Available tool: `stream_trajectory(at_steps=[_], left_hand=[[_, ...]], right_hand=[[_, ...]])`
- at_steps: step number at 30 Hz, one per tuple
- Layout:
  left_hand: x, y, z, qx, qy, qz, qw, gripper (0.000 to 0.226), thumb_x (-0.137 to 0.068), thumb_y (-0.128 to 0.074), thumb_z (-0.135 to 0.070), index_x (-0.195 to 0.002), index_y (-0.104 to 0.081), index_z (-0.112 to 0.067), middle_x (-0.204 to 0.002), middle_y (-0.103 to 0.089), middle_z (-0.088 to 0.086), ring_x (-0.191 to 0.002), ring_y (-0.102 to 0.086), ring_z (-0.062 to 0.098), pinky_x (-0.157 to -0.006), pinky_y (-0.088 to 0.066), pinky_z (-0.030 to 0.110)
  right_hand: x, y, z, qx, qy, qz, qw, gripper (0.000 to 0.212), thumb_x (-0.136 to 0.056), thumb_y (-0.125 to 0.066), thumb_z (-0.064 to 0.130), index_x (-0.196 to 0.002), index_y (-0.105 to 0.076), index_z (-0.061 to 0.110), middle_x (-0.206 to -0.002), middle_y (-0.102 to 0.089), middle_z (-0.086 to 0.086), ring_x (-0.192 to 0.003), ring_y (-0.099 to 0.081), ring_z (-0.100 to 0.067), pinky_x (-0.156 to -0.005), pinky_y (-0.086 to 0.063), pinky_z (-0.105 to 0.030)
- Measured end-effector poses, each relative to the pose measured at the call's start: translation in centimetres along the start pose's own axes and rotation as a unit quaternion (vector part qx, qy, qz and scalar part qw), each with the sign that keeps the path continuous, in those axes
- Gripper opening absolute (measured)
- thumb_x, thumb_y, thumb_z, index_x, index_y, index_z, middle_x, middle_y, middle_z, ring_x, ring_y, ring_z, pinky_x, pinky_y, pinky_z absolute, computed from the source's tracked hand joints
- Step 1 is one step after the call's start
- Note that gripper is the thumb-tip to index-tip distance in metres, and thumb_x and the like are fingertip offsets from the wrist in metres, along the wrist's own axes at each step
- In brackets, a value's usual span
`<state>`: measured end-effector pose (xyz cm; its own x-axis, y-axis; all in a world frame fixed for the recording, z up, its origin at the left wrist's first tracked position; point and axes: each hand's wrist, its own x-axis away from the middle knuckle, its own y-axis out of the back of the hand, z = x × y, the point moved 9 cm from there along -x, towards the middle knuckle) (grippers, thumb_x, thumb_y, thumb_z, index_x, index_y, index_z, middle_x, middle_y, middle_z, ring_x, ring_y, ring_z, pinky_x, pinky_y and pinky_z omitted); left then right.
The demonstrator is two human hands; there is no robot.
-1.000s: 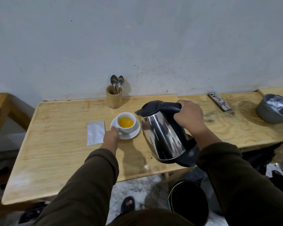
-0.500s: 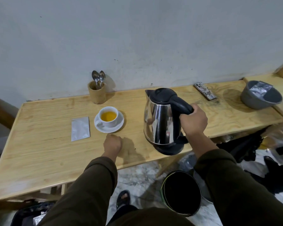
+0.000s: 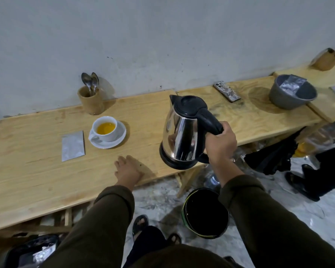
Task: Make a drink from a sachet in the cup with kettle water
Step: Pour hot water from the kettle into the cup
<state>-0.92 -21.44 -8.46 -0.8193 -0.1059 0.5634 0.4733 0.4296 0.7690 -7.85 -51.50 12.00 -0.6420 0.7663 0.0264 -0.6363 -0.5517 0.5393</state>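
A white cup (image 3: 104, 130) with orange-yellow liquid stands on a white saucer (image 3: 119, 141) on the wooden table (image 3: 27, 171). Left of it lies a flat silver sachet (image 3: 73, 146). A steel kettle (image 3: 182, 136) with black lid and handle stands upright near the table's front edge, right of the cup. My right hand (image 3: 219, 144) grips its handle. My left hand (image 3: 128, 169) rests flat on the table in front of the cup, holding nothing.
A wooden holder with spoons (image 3: 90, 101) stands at the wall behind the cup. A phone (image 3: 227, 91) and a grey bowl (image 3: 292, 93) with a foil packet sit to the right. A black bin (image 3: 206, 212) stands on the floor below the kettle.
The kettle went from tilted beside the cup to upright, further right near the table edge. My left hand left the saucer and now lies on the table.
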Motion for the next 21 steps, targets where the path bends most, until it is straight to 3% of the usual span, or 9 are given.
stream_trajectory(at_steps=[6,9,16,18,21], left_hand=[[-0.5,0.0,0.0,-0.004,0.005,-0.034,0.999,0.085,-0.080,-0.071,-0.033,-0.147,-0.022,-0.012,-0.160,-0.006,0.014,-0.147,-0.010,0.038,-0.114,-0.029,0.055],[-0.5,-0.2,0.0,-0.011,0.001,-0.037,0.999,0.086,-0.081,-0.071,-0.034,-0.147,-0.021,-0.011,-0.160,-0.006,0.015,-0.147,-0.009,0.038,-0.114,-0.029,0.056],[-0.2,0.1,0.3,0.009,-0.014,-0.041,0.999,0.088,-0.078,-0.073,-0.036,-0.147,-0.024,-0.014,-0.159,-0.009,0.012,-0.148,-0.009,0.034,-0.117,-0.027,0.051],[-0.1,0.3,0.5,0.010,-0.022,-0.042,0.999,0.086,-0.076,-0.074,-0.039,-0.145,-0.029,-0.014,-0.157,-0.014,0.012,-0.145,-0.016,0.034,-0.117,-0.029,0.050],[-0.2,0.8,1.1,0.033,-0.014,-0.036,0.999,0.078,-0.077,-0.068,-0.043,-0.141,-0.040,-0.009,-0.152,-0.030,0.015,-0.137,-0.033,0.035,-0.115,-0.032,0.046]], right_hand=[[0.6,-0.9,-0.5,-0.020,0.026,0.022,0.999,0.015,-0.077,-0.057,0.007,-0.081,-0.056,0.021,-0.076,-0.062,-0.003,-0.073,-0.056,-0.025,-0.063,-0.044,-0.031],[0.8,-1.0,-1.0,-0.025,0.034,0.026,0.999,0.014,-0.076,-0.059,0.007,-0.084,-0.059,0.018,-0.076,-0.064,-0.006,-0.075,-0.060,-0.029,-0.068,-0.052,-0.039],[0.9,-0.8,-1.1,0.016,0.054,0.047,0.997,0.020,-0.075,-0.062,0.008,-0.092,-0.056,0.016,-0.082,-0.061,-0.004,-0.082,-0.061,-0.029,-0.070,-0.049,-0.035],[1.1,-0.9,-0.8,0.050,0.066,0.054,0.995,0.031,-0.074,-0.065,0.018,-0.103,-0.054,0.019,-0.098,-0.058,-0.004,-0.091,-0.058,-0.028,-0.081,-0.050,-0.040],[2.0,-0.6,1.5,0.124,0.151,0.012,0.981,0.051,-0.072,-0.064,0.034,-0.119,-0.052,0.021,-0.116,-0.053,-0.004,-0.110,-0.051,-0.025,-0.105,-0.035,-0.048]])
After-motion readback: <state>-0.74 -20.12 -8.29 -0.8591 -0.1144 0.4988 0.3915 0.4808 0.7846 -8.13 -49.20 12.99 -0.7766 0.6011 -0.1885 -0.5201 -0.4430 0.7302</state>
